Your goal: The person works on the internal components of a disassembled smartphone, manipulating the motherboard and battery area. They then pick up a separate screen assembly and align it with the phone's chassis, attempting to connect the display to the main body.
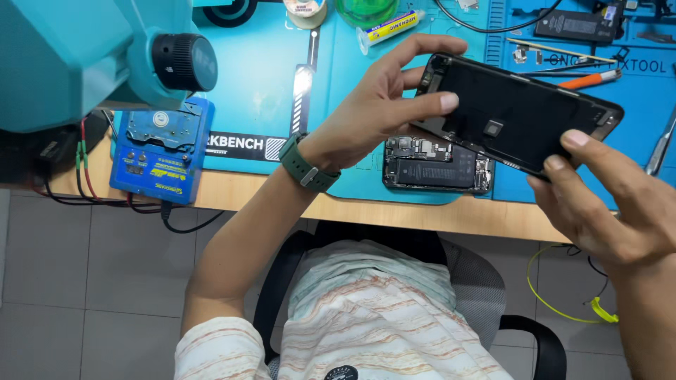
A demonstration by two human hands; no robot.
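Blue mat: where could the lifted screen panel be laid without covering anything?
Bare mat lies between the blue box and the left hand. The far right, around the orange-tipped tool and opened phone body, is crowded.

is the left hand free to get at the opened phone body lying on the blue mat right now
Probably not as things stand: the left hand grips the black screen panel together with the right hand, and that panel hangs over the opened phone body on the blue mat.

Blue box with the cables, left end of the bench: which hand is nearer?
Left. The left hand grips the phone screen panel to the right of the blue box; the right hand holds the panel's far end, farther away.
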